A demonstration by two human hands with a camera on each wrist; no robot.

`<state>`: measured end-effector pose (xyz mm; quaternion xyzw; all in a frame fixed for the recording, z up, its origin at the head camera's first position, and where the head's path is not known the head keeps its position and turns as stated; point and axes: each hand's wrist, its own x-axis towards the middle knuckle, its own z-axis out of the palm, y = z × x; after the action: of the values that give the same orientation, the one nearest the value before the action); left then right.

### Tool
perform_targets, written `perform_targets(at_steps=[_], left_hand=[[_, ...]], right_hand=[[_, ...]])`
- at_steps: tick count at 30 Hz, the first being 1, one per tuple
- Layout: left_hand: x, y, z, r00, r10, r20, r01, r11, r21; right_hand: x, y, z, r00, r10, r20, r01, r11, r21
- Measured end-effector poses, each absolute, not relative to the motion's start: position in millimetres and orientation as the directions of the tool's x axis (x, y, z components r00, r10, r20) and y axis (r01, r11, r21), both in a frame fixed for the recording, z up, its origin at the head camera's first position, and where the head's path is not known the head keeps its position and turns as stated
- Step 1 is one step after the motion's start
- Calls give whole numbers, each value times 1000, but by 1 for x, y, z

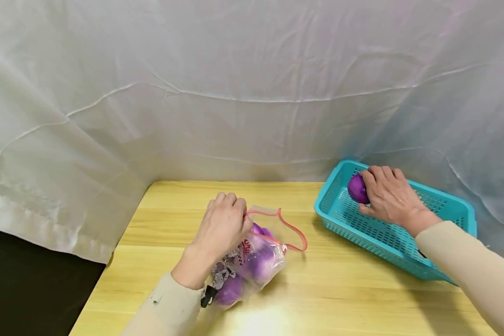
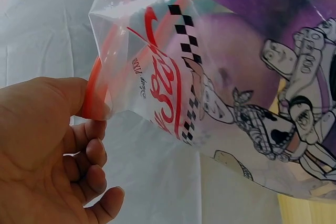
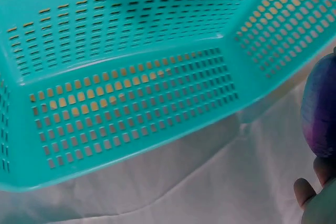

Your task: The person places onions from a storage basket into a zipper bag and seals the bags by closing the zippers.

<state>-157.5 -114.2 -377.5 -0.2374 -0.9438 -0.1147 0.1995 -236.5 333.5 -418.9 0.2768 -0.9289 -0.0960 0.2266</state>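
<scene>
My right hand (image 1: 388, 196) grips a smooth, round purple object (image 1: 358, 188), onion-like in size and shine, over the left part of the turquoise basket (image 1: 434, 270). In the right wrist view the purple object (image 3: 320, 106) shows only at the right edge, with fingertips (image 3: 303, 192) below it. My left hand (image 1: 221, 224) pinches the red-edged mouth of a clear printed plastic bag (image 1: 273, 275). Several similar purple objects lie inside the bag. In the left wrist view, the thumb and index finger hold the red rim (image 2: 95, 90), and the other fingers curl loosely below.
The basket has perforated walls (image 3: 131, 108) and stands at the back right of the light wooden table (image 1: 319, 298). A pale cloth curtain (image 1: 243, 130) hangs behind the table and on its left. Something black (image 1: 29, 280) lies beyond the table's left edge.
</scene>
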Motion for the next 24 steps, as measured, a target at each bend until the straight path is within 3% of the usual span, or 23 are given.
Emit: perform_targets(at_steps=[8, 24], left_hand=[[-157, -115, -375, -835, 370, 408, 457, 879, 137], [-159, -116, -375, -829, 372, 418, 463, 875, 139]], right_hand=[[-229, 315, -405, -696, -594, 402, -511, 804, 304], [-209, 271, -384, -594, -690, 413, -589, 723, 362]])
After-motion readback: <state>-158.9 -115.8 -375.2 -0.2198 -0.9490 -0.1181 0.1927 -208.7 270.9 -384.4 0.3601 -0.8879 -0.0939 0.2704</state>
